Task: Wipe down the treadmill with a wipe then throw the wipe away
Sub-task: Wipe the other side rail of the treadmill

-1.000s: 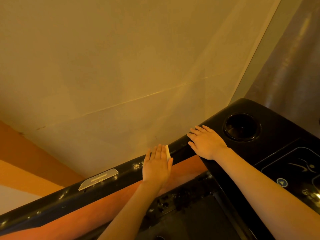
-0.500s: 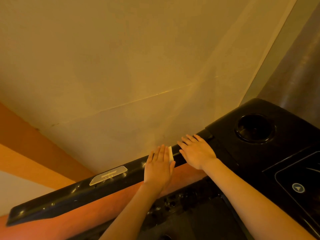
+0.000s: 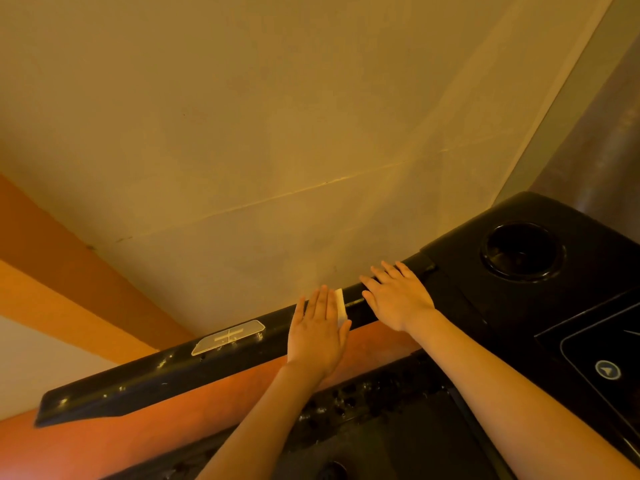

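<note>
Head view: wiping step in hand, nowhere near the throw-away. Left hand [image 3: 317, 332] lies flat, fingers straight, pressing the white wipe [image 3: 340, 306] onto the black handrail [image 3: 156, 375] of the treadmill [image 3: 460, 306]; only the wipe's right edge shows past the fingers. Right hand [image 3: 398, 296] also flat and relaxed, resting on the rail just right of the wipe, holding nothing. Silver sticker [image 3: 228, 337] sits on the rail just left of the left hand.

Next move, my read: slide the wipe left over the sticker toward the rail's end, keeping pressure on.

Rail surface glossy, speckled with bright spots. Cup holder [image 3: 523, 251] and control panel [image 3: 609, 355] at right. Beige floor [image 3: 242, 116] beyond the rail, orange band [image 3: 69, 271] at left. No bin in view.
</note>
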`<action>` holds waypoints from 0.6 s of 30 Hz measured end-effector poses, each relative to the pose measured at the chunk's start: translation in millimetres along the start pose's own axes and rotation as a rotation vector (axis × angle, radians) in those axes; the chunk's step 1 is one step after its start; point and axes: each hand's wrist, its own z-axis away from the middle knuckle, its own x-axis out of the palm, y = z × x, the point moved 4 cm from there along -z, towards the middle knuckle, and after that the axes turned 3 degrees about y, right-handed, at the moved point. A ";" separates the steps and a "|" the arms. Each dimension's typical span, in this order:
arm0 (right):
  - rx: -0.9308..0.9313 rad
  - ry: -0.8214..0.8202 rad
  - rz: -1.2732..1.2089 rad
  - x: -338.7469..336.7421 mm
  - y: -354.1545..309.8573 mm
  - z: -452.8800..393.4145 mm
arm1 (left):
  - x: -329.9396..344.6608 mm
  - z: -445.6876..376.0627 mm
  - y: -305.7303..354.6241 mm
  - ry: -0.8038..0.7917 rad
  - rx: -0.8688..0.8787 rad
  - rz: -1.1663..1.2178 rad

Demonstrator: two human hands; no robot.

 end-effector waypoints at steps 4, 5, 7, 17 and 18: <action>-0.001 -0.014 0.014 2.0 -0.7 -1.0 | -3.0 -2.3 -1.6 -0.014 -0.010 -0.022; -0.005 -0.020 0.018 2.0 -0.7 -0.7 | -5.2 -7.9 -0.8 -0.020 -0.020 -0.018; -0.010 -0.028 0.021 1.2 -0.6 -0.1 | -10.9 -18.4 0.6 -0.033 -0.029 -0.013; -0.014 -0.003 0.010 1.3 -1.8 1.2 | -3.1 7.0 -12.5 -0.012 -0.047 0.004; -0.013 -0.001 0.009 2.1 -1.6 0.8 | -4.3 3.7 -13.2 -0.014 -0.051 0.011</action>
